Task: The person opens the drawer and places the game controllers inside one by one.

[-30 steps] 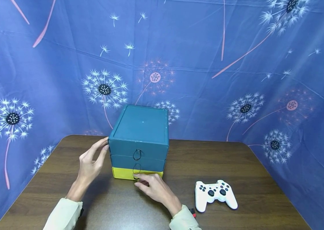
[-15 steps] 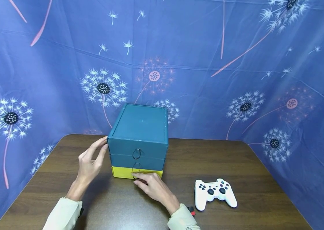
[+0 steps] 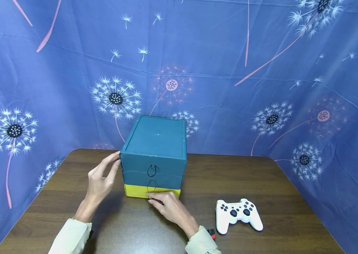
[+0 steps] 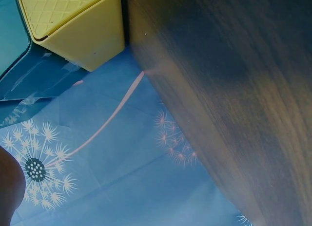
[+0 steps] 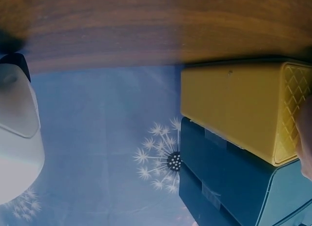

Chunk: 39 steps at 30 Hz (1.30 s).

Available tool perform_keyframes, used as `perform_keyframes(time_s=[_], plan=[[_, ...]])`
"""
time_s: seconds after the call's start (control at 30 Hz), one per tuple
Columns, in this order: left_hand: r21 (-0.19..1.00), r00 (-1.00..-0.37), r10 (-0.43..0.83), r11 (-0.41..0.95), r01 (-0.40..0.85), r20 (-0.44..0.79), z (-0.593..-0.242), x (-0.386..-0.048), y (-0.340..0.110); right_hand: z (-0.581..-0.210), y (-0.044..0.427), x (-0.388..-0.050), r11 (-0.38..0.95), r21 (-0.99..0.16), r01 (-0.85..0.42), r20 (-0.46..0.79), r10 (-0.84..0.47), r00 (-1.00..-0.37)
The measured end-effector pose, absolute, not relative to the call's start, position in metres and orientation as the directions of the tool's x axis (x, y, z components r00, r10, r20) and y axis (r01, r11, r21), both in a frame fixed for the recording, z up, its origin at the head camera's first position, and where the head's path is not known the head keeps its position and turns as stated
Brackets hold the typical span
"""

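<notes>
Two blue drawer boxes (image 3: 153, 141) stand stacked on a yellow drawer box (image 3: 135, 191), each blue front bearing a thin dark ring pull. My left hand (image 3: 98, 183) touches the upper left side of the stack with fingers extended; only a dark, blurred part of it shows in the left wrist view. Low at the yellow front, my right hand (image 3: 170, 208) pinches a dark ring pull between thumb and forefinger, the ring mostly covered by the fingertips. The right wrist view shows fingers (image 5: 306, 138) against the yellow box's quilted front.
A white game controller (image 3: 238, 215) lies on the wooden table (image 3: 245, 176), right of my right forearm. Behind the stack hangs a blue cloth (image 3: 217, 106) with a dandelion print.
Both hands and the stack stay in place. At my right fingertips the dark ring shows less than it did one second ago.
</notes>
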<state>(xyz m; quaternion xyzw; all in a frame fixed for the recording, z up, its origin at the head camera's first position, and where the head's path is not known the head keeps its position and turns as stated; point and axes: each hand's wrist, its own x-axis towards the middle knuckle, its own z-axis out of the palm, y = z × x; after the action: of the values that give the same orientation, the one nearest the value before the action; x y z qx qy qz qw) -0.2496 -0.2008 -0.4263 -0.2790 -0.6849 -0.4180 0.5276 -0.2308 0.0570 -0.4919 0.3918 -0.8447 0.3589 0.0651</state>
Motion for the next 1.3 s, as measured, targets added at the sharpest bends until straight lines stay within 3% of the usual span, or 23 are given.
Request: perform_keyframes(time_s=[1.0,1.3], plan=[[0.268,-0.287,-0.046,0.526,0.807,0.957,-0.425,-0.248,-0.2,-0.493,0.059,-0.224,0.326,-0.516,-0.793,0.474,-0.662,-0.58],[0.27,-0.285,-0.05,0.516,0.813,0.957,-0.425,-0.249,-0.2,-0.493,0.06,-0.219,0.328,-0.516,-0.791,0.467,-0.667,-0.581]])
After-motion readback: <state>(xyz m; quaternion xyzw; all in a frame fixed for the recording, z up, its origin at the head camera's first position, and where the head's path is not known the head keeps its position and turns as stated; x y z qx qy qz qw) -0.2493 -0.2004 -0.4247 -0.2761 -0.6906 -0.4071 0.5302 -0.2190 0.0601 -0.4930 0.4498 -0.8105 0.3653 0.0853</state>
